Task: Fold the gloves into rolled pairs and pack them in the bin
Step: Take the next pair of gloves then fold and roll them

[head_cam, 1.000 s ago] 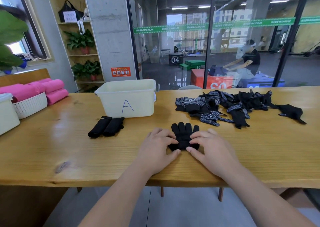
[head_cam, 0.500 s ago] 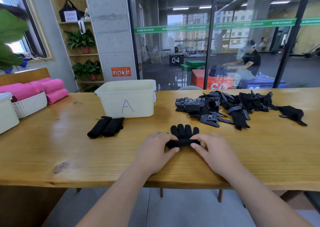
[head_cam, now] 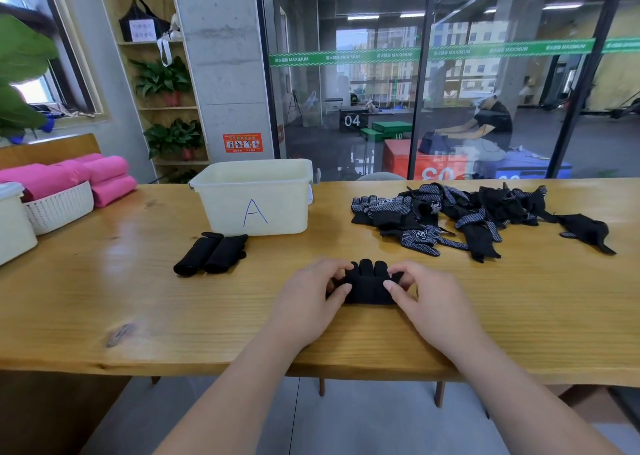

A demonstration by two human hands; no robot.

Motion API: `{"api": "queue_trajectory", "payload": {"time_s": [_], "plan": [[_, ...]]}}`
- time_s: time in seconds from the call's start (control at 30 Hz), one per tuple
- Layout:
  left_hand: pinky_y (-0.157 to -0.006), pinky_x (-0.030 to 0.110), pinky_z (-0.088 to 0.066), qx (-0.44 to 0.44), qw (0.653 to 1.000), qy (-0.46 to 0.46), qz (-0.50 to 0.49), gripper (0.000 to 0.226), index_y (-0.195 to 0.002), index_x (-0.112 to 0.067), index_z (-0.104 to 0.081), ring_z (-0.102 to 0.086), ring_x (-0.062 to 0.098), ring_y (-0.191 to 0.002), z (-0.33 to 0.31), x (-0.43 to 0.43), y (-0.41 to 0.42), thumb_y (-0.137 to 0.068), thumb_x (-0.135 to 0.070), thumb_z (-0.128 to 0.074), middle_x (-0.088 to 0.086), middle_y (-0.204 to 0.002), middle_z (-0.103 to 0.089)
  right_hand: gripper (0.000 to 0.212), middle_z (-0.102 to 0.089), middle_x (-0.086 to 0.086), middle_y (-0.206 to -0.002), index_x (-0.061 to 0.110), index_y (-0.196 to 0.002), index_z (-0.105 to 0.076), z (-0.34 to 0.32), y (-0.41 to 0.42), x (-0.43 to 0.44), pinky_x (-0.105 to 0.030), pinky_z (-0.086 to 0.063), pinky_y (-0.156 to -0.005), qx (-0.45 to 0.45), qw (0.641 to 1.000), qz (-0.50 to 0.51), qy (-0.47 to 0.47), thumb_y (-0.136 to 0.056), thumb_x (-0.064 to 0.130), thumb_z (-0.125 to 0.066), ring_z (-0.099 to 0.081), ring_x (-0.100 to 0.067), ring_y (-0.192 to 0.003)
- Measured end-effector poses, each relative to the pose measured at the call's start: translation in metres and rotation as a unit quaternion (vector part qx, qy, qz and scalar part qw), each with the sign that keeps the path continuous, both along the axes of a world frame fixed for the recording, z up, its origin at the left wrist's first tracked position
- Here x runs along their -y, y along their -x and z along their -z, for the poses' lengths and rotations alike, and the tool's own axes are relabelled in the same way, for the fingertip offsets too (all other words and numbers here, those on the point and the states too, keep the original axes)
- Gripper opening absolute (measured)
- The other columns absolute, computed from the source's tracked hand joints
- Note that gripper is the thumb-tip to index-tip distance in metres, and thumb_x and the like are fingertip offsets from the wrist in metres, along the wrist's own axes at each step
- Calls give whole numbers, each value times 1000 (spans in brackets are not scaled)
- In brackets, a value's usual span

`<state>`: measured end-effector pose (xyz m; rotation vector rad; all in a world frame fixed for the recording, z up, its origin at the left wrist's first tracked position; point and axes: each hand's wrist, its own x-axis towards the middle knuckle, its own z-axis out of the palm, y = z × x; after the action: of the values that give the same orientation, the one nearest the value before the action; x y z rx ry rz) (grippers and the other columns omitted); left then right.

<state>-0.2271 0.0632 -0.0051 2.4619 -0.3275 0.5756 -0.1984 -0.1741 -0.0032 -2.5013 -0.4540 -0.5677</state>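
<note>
We pinched the half-rolled gloves (head_cam: 369, 286) at both ends, left hand (head_cam: 308, 291) and right hand (head_cam: 427, 293) curled on them near the tabletop's (head_cam: 138, 316) front edge, the roll lying along that edge, the bin (head_cam: 256, 205) beyond and leftward, nearer our left.

Honey-coloured wooden bench (head_cam: 138, 309): varnished, glossy, grain and one dark knot shown. Cream rectangular plastic bin marked A (head_cam: 221, 212): smooth, faintly shiny. Half-rolled black knit cloth glove bundle (head_cam: 369, 290): matt, soft-looking. Two rolled black cloth glove pairs (head_cam: 211, 255): matt. Heap of loose black cloth gloves (head_cam: 429, 212): some faces covered with pale dots. White plastic lattice basket (head_cam: 62, 208): matt. Pink cloth rolls (head_cam: 107, 170): matt.
</note>
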Motion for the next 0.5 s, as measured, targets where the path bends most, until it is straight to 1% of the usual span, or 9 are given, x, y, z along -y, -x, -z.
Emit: {"api": "queue_trajectory", "payload": {"time_s": [0.03, 0.1, 0.17, 0.23, 0.27, 0.37, 0.43, 0.5], "plan": [[-85, 35, -56, 16, 1000, -19, 2, 28, -128, -43, -62, -61, 3, -92, 0, 0, 0, -102, -33, -65, -23, -114, -57, 20, -61, 22, -93, 45, -118, -63, 0, 2, -2, -28, -50, -61, 27, 999, 17, 34, -99, 51, -62, -58, -3, -69], [-81, 34, -56, 51, 997, -57, 6, 22, -122, -38, -66, -61, 5, -91, 2, 1, 0, -103, -28, -64, -24, -121, -55, 15, -55, 20, -104, 42, -114, -66, 3, 3, -4, -29, -50, -57, 70, 995, 17, 64, -99, 44, -65, -59, -5, -71], [-81, 33, -56, 79, 994, -73, 8, 19, -116, -32, -73, -63, 4, -97, 5, 0, -1, -102, -21, -65, -23, -124, -59, 14, -58, 21, -110, 39, -108, -74, 8, 2, -4, -26, -49, -55, 108, 990, 8, 84, -96, 31, -71, -60, -6, -77], [-87, 33, -57, 87, 993, -81, 6, 21, -113, -28, -78, -64, 5, -106, 7, 2, -2, -101, -17, -64, -23, -126, -64, 22, -65, 23, -112, 37, -107, -80, 10, 1, -4, -23, -51, -62, 130, 985, 12, 117, -93, 20, -73, -60, -7, -93], [-90, 34, -57, 87, 992, -92, 0, 23, -115, -27, -79, -63, 6, -109, 8, 3, -2, -102, -19, -62, -22, -127, -66, 26, -68, 25, -113, 36, -108, -81, 10, 1, -5, -22, -51, -66, 132, 982, 18, 133, -92, 18, -71, -59, -7, -99], [-97, 36, -53, 67, 990, -126, -15, 32, -124, -28, -77, -59, 8, -114, 7, 6, -3, -101, -36, -56, -19, -132, -69, 30, -70, 28, -117, 36, -115, -80, 6, 4, -9, -23, -52, -74, 108, 982, 35, 153, -94, 26, -61, -56, -7, -105], [-102, 35, -50, 44, 989, -142, -13, 41, -131, -31, -73, -55, 6, -119, 6, 6, -3, -100, -49, -54, -20, -136, -67, 33, -70, 28, -117, 36, -118, -79, 4, 6, -11, -24, -53, -76, 92, 983, 38, 155, -94, 36, -56, -54, -6, -107], [-106, 35, -48, 20, 989, -146, -11, 47, -136, -34, -70, -52, 4, -124, 5, 5, -4, -98, -56, -56, -22, -138, -64, 38, -69, 28, -118, 37, -121, -77, 1, 8, -11, -24, -54, -79, 75, 983, 39, 163, -93, 47, -53, -53, -5, -109]]}}
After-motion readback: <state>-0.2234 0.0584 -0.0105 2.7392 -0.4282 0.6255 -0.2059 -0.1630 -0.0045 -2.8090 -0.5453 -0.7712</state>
